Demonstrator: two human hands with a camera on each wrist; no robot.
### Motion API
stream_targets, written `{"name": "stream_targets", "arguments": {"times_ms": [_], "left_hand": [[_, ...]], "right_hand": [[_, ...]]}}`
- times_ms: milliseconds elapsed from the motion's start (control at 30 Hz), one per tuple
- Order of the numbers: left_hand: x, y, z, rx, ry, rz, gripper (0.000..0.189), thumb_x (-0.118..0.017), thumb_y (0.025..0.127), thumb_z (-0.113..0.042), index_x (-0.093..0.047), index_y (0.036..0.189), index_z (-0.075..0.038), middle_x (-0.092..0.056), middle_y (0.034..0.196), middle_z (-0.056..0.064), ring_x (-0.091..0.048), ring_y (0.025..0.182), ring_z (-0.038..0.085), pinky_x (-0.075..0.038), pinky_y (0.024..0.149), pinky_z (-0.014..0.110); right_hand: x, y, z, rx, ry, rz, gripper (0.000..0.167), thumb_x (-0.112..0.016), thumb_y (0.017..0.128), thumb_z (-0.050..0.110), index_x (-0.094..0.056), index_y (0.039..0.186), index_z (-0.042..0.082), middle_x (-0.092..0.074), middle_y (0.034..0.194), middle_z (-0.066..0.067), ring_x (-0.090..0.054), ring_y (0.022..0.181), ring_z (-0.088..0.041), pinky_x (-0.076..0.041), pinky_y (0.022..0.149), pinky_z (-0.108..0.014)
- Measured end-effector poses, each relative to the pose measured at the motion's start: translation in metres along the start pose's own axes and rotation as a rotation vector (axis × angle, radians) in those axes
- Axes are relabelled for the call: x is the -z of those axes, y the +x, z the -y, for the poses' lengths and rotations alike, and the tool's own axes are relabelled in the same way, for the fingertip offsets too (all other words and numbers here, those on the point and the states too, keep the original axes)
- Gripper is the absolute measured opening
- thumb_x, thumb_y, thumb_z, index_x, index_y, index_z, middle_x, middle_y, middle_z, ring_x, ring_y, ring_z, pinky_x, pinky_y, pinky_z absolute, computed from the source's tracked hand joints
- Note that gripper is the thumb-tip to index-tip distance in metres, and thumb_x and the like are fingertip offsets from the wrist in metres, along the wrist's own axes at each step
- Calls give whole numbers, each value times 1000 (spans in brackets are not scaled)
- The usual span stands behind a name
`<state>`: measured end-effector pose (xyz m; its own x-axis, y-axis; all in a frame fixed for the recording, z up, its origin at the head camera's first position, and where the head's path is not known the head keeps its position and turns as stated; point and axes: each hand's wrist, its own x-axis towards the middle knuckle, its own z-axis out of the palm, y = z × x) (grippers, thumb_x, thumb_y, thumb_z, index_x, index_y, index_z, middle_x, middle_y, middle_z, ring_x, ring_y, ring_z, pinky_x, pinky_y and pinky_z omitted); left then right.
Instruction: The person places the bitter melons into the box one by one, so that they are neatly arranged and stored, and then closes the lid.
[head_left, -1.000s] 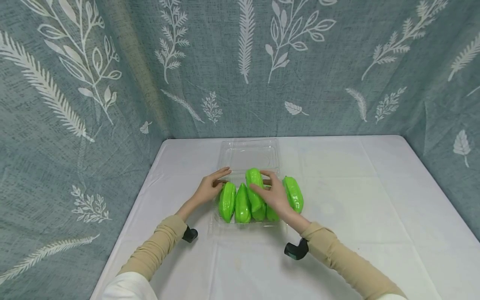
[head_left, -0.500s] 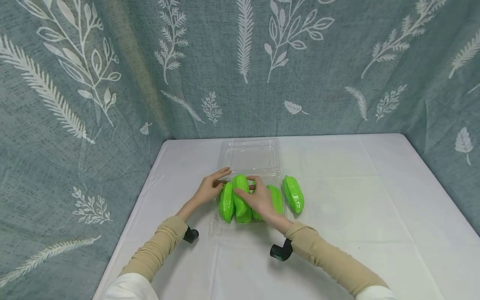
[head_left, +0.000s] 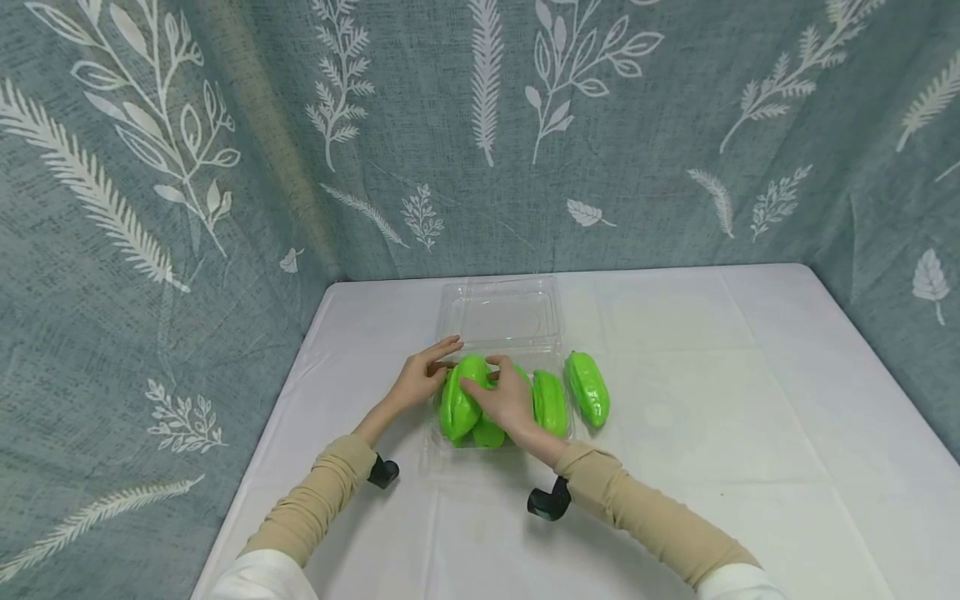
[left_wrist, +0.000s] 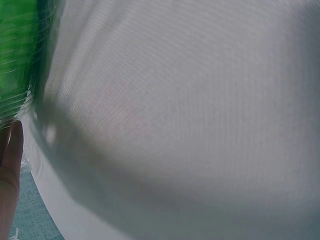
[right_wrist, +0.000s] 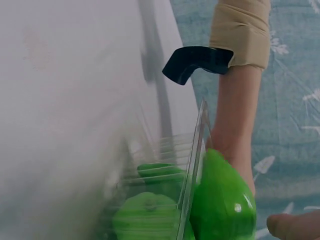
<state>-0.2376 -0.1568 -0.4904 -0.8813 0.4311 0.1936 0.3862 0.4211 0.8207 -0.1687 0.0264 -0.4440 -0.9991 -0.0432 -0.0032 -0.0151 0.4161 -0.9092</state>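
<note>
My right hand (head_left: 510, 400) holds a glossy, ridged green pepper (head_left: 469, 385) over the left end of a clear plastic clamshell box (head_left: 442, 446). Thumb and fingers lie on either side of it. In the right wrist view a pepper (right_wrist: 220, 200) rises above the box rim, with a fingertip (right_wrist: 282, 225) near it. At the box's left edge rests my left hand (head_left: 416, 379), fingers straight. A finger (left_wrist: 14, 150) meets the clear plastic in the left wrist view. More peppers lie in the box, one (head_left: 550, 404) at its right end; the right hand partly hides others.
Behind, the box's clear lid (head_left: 498, 312) lies folded back. Another green pepper (head_left: 587, 389) sits on the white tablecloth (head_left: 697, 400) just right of the box. A leaf-patterned curtain (head_left: 465, 217) hangs along the back and sides.
My right hand has carried the pepper leftward across the box and lowered it towards the left end, where it now leans. The left hand has stayed put.
</note>
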Motion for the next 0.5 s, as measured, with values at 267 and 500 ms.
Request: {"name": "stream_targets", "arguments": {"times_ms": [267,500], "left_hand": [[-1,0,1,1,5,-1,50,-41,89,18,-44,137,6,-32,150,25,-54,119,42,-52,99,40],[-2,0,-1,-1,7,-3,49,-42,89,18,-44,137,8,-32,150,26,-52,121,44,-51,99,42]], "right_hand": [[-2,-1,-3,8,20,18,58,-67,87,26,-47,130,-6,-59,116,-26,-64,99,-36,-60,80,-40],[-1,-3,-4,15,44,32,57,-67,87,25,-46,131,-6,-58,117,-26,-63,101,-38,-60,83,-41]]}}
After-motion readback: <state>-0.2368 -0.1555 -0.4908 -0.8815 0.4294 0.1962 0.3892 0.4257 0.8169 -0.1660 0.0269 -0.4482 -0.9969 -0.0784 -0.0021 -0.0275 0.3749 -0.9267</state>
